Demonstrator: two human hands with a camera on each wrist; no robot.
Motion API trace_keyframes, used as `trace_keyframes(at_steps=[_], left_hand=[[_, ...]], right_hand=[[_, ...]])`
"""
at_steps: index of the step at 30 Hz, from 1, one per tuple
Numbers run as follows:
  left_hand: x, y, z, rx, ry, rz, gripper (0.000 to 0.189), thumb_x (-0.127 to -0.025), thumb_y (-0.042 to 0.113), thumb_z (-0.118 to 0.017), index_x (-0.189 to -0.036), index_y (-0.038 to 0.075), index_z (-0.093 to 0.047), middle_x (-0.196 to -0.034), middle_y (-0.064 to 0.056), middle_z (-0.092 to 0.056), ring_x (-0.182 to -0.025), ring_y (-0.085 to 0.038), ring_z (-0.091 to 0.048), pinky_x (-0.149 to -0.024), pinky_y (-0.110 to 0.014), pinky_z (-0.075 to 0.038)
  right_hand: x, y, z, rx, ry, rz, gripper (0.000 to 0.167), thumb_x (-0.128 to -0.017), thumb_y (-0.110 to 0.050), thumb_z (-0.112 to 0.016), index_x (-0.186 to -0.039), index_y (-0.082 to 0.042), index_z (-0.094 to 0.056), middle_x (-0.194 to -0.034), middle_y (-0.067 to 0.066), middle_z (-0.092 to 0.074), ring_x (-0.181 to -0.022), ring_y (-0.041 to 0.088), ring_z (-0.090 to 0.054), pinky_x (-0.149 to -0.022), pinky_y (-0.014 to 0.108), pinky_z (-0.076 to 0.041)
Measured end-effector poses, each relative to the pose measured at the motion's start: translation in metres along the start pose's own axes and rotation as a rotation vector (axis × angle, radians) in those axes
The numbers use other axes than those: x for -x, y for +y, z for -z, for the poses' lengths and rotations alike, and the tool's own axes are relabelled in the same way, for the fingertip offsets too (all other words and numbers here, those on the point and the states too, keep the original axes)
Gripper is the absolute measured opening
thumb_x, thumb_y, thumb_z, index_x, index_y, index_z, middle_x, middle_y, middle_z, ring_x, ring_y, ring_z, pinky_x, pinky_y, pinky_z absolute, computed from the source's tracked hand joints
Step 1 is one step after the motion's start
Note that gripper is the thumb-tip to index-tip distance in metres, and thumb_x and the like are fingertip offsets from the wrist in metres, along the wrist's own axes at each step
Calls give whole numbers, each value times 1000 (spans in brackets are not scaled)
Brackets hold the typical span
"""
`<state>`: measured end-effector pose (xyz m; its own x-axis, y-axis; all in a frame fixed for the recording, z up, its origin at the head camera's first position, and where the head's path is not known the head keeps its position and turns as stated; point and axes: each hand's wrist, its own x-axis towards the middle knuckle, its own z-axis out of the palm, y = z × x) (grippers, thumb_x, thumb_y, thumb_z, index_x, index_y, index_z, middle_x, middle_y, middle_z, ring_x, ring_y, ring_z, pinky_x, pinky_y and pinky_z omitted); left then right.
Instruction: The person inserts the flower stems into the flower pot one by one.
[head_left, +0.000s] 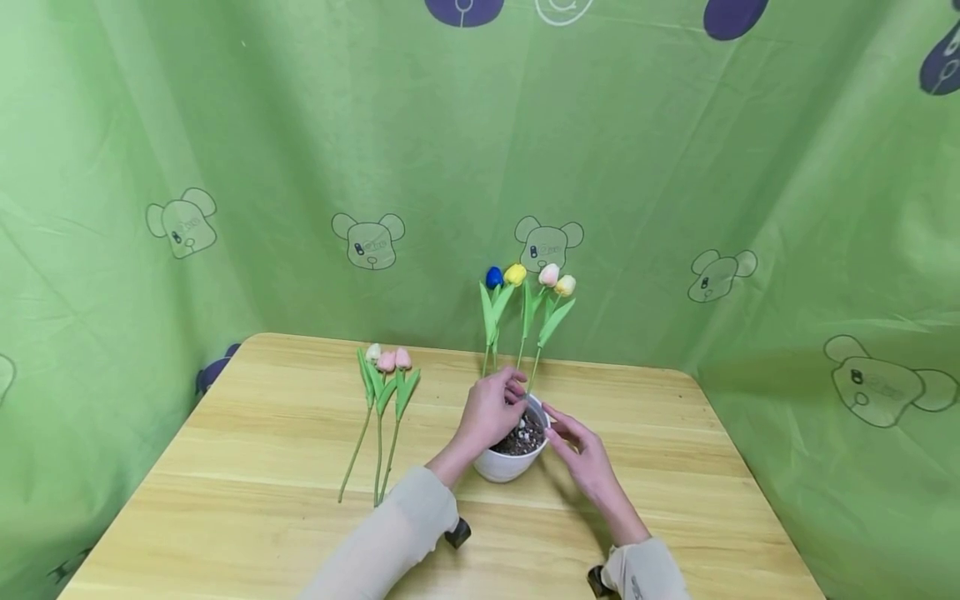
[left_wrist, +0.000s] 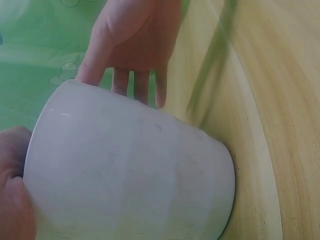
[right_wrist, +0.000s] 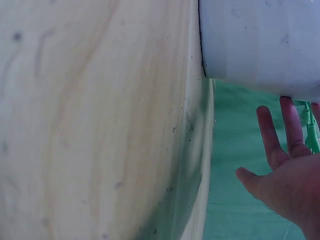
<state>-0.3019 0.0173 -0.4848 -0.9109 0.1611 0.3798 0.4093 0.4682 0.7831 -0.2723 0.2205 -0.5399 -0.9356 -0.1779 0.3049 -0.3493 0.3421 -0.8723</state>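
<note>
1. Head view: I see the white pot [head_left: 504, 468] upright on the wooden table [head_left: 240, 467], with dark soil [head_left: 517, 442] inside.
2. Blue tulip [head_left: 493, 277], yellow tulip [head_left: 515, 274], pink tulip [head_left: 549, 275] and pale-yellow tulip [head_left: 566, 286] rise at the pot, heads up.
3. Left hand [head_left: 493, 410]: fingers curled at the stems, above the soil; I cannot tell whether they pinch one.
4. Right hand [head_left: 585, 457]: fingers spread, touching the pot's right side near the rim.
5. Three loose tulips [head_left: 386, 362], one white and two pink, lie left of the pot.
6. Green curtain [head_left: 450, 158] hangs behind the table.
</note>
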Motion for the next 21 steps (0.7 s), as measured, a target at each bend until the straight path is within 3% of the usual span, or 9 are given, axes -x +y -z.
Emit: trace_keyframes(at_steps=[9, 14, 21], left_hand=[[0, 2, 3, 84, -3, 7, 37, -85, -1, -78, -120, 2, -67, -105, -10, -76, -90, -15, -75, -79, -15, -61], [-1, 4, 7, 170, -8, -21, 36, -87, 1, -78, -121, 5, -68, -109, -15, -76, -92, -18, -76, -82, -17, -61], [8, 8, 33, 252, 22, -45, 34, -91, 3, -75, -123, 7, -67, -111, -14, -74, -93, -22, -73, -85, -25, -63]], right_hand=[[0, 0, 0, -6, -3, 5, 43, -101, -9, -65, -143, -2, -58, -118, 24, -72, -103, 0, -65, -100, 17, -49], [0, -2, -1, 13, 7, 2, 42, -102, -10, -64, -142, -2, -59, -117, 24, -72, -104, 2, -65, -99, 18, -50], [2, -3, -1, 29, 0, -34, 43, -102, -13, -65, -144, -5, -59, -118, 22, -73, -106, 6, -65, -100, 18, -51]])
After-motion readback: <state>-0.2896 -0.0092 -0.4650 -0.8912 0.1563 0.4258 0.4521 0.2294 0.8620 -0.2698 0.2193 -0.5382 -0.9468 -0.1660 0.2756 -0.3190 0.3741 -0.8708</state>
